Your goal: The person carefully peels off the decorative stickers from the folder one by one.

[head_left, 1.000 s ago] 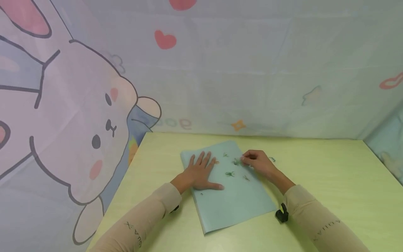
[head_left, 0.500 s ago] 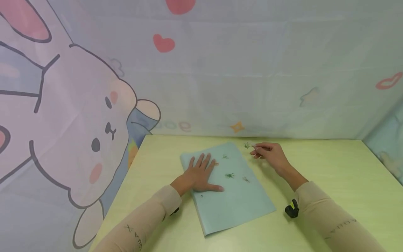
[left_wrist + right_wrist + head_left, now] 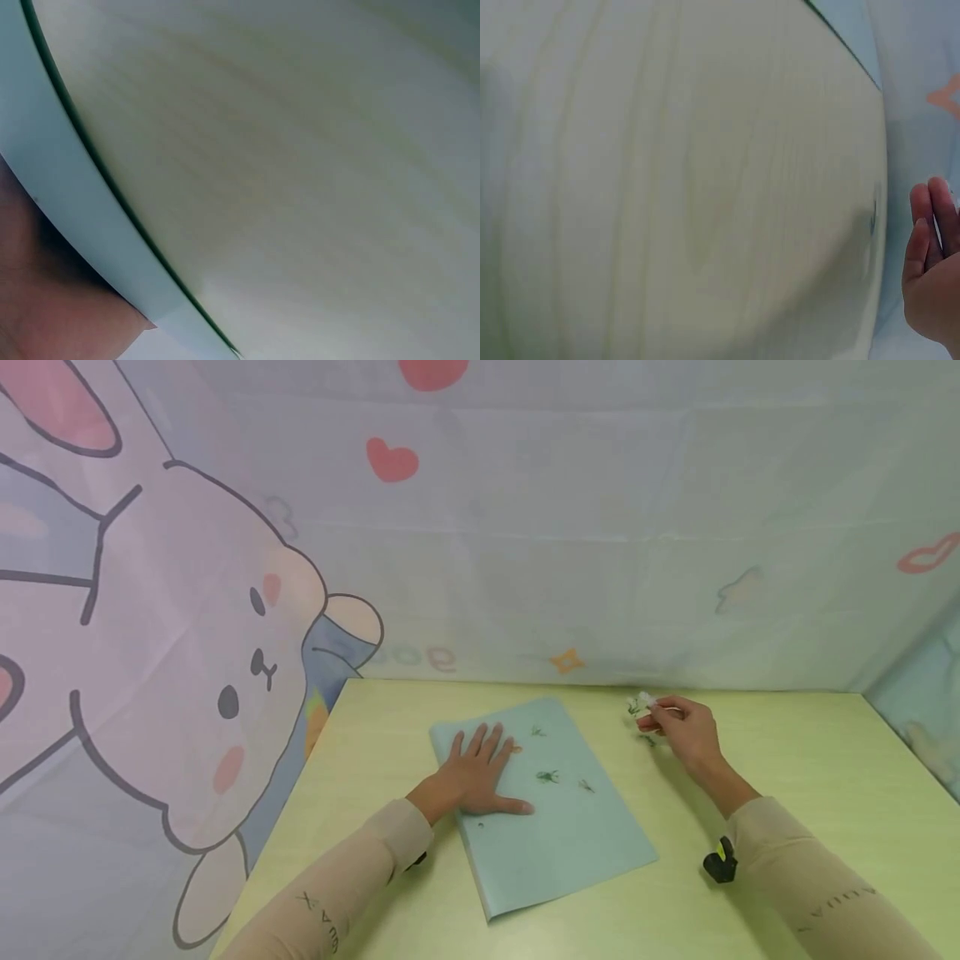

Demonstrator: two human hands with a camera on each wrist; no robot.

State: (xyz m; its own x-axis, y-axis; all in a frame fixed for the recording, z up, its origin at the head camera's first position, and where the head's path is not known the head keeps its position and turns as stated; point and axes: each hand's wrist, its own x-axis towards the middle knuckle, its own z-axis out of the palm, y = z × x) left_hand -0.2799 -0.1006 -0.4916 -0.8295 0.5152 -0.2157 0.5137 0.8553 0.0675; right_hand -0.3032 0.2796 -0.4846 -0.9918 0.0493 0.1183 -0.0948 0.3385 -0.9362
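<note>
A pale blue folder (image 3: 558, 852) lies at a slant on the table. My left hand (image 3: 476, 781) rests flat on its left side, fingers spread. Small pressed-looking sprigs lie on the folder: a green one (image 3: 547, 776), a thin green one (image 3: 537, 731), a brownish one (image 3: 586, 786), and an orange bit (image 3: 517, 749) by the left fingertips. Off the folder's right side, my right hand (image 3: 686, 731) pinches a small flower sprig (image 3: 636, 703) with white blooms and green leaves, held above the table. In the right wrist view, the right hand (image 3: 937, 277) shows at the edge; its sprig is mostly hidden.
A small dark green piece (image 3: 647, 740) lies on the table below the right hand. The light yellow wood-grain table (image 3: 810, 777) runs back to a printed cloth backdrop (image 3: 570, 527). A black wrist strap part (image 3: 721, 862) hangs under the right sleeve.
My right hand has lifted the flower sprig off the folder and carried it right, over the bare table. The left hand stays flat in the same place.
</note>
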